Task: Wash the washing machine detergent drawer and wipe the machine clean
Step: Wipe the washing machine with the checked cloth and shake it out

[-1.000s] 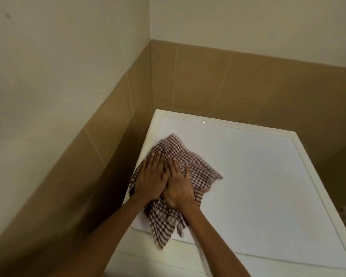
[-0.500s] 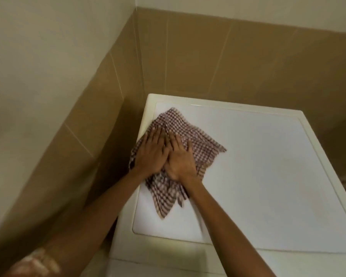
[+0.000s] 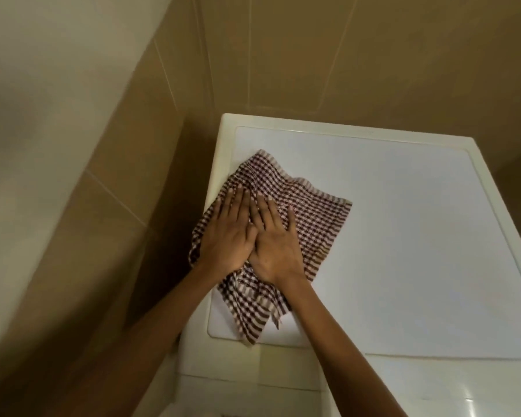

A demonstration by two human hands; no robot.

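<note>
A brown-and-white checked cloth (image 3: pixel 313 218) lies spread on the white top of the washing machine (image 3: pixel 418 236), near its left edge. My left hand (image 3: pixel 226 236) and my right hand (image 3: pixel 275 245) press flat on the cloth side by side, fingers extended toward the back wall, thumbs touching. Part of the cloth hangs over the machine's left rim under my left hand. The detergent drawer is not in view.
The machine stands in a corner: a brown tiled wall (image 3: pixel 313 55) behind it and another brown tiled wall (image 3: pixel 112 206) close on its left, with a dark gap between. The machine's front panel (image 3: pixel 433 386) shows at the bottom.
Both hands have stayed pressed on the cloth near the left edge. The view has tilted down and the cloth now lies a little more spread to the right.
</note>
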